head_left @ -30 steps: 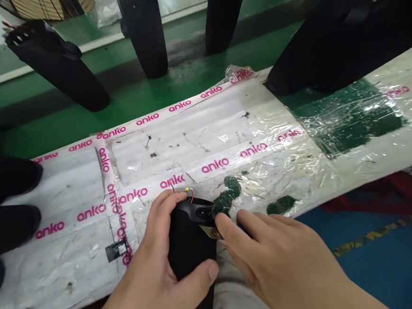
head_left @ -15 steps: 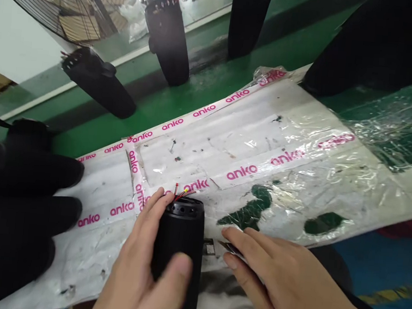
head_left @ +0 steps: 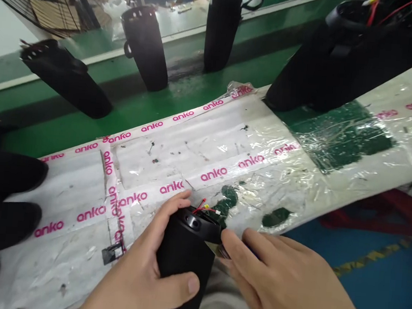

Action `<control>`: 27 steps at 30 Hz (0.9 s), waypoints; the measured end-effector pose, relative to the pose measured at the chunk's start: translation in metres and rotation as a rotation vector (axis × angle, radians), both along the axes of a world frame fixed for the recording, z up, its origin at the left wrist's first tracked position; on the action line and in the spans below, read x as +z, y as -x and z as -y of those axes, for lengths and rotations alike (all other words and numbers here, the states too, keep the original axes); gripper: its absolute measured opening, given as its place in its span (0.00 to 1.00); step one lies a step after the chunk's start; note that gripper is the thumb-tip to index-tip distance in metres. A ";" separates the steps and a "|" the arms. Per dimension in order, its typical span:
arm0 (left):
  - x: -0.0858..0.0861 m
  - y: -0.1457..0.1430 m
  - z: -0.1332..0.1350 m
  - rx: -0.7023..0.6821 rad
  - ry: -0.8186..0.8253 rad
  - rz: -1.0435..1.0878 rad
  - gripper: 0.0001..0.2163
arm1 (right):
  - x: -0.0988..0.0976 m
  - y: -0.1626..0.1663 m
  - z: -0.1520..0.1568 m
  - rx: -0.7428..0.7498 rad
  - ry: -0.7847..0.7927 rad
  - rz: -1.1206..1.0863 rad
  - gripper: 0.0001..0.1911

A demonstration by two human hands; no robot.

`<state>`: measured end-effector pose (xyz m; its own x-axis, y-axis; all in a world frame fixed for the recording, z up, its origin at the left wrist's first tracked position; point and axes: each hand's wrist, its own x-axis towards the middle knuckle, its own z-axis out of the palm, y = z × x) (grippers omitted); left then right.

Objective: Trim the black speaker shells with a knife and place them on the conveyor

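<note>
My left hand (head_left: 151,259) is wrapped round a black cylindrical speaker body (head_left: 186,248), its thumb across the front and fingertips at the upper rim. The speaker tilts, open end up. Thin red wires with small connectors (head_left: 205,207) stick out of that end. My right hand (head_left: 271,269) is closed on a thin, pointed metal blade (head_left: 213,246), its tip against the speaker's side just under the rim. The blade's handle is mostly hidden by the fingers, so its exact kind is unclear.
White sheeting with pink "anko" tape (head_left: 176,164) covers the green bench. More black speakers stand behind (head_left: 146,47) and at the right (head_left: 317,54); dark rounded ones lie at left (head_left: 5,210). A small black part (head_left: 112,253) lies left of my hand. A fan (head_left: 61,0) is at the back.
The speaker has turned and tilted in my left hand. My right hand has brought the blade from beside the speaker to its rim. The view has shifted right.
</note>
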<state>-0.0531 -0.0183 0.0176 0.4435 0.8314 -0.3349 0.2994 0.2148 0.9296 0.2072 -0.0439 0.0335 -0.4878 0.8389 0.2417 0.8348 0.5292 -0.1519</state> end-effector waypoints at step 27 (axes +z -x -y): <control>0.008 -0.006 -0.002 -0.075 -0.057 -0.065 0.45 | 0.000 0.008 0.004 -0.104 0.080 0.061 0.28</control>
<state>-0.0472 -0.0164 0.0259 0.4839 0.8154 -0.3178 0.3727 0.1366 0.9178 0.1994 -0.0476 0.0337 -0.4087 0.9011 0.1449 0.8936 0.4274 -0.1374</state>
